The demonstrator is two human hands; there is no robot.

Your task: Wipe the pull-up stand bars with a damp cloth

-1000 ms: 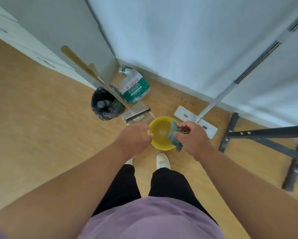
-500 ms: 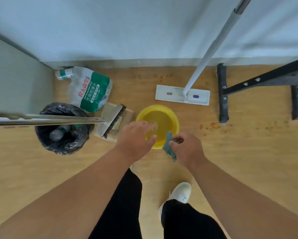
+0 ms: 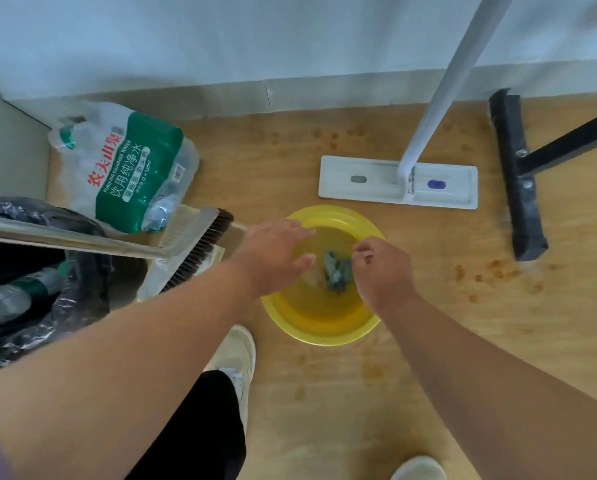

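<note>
Two shoes nearest the camera: one pale shoe (image 3: 236,355) below the basin, a second shoe (image 3: 418,468) at the bottom edge, black trouser leg (image 3: 200,434) between the arms. Both forearms reach forward over the wood floor (image 3: 498,341). Yellow basin (image 3: 319,336) sits on the floor just ahead of the shoe, water inside. Left hand (image 3: 273,258) hovers over the basin's left rim, fingers straight and spread, grasping nothing. Right hand (image 3: 382,268) over the right side of the basin, fingers curled; thumb and forefinger look pinched near the top of the grey-blue cloth (image 3: 337,271), but contact is blurred, cannot tell for sure if it grips. Cloth is bunched, inside the basin, at or just above the water. Left of the basin: broom head (image 3: 193,252) with dark bristles on a dustpan, long handle running off left. Black bin bag (image 3: 48,306) at the left edge holds a plastic bottle (image 3: 10,296). Behind the broom, a shrink-wrapped pack of water bottles (image 3: 131,168), green label, near the corner. Beyond the basin, a white flat mop head (image 3: 359,180) lies on the floor, its pole (image 3: 446,91) slanting up right. Far right, the black base foot of the pull-up stand (image 3: 518,188) on the floor, a black bar joining it from the right edge. White wall (image 3: 221,39) at the back.
</note>
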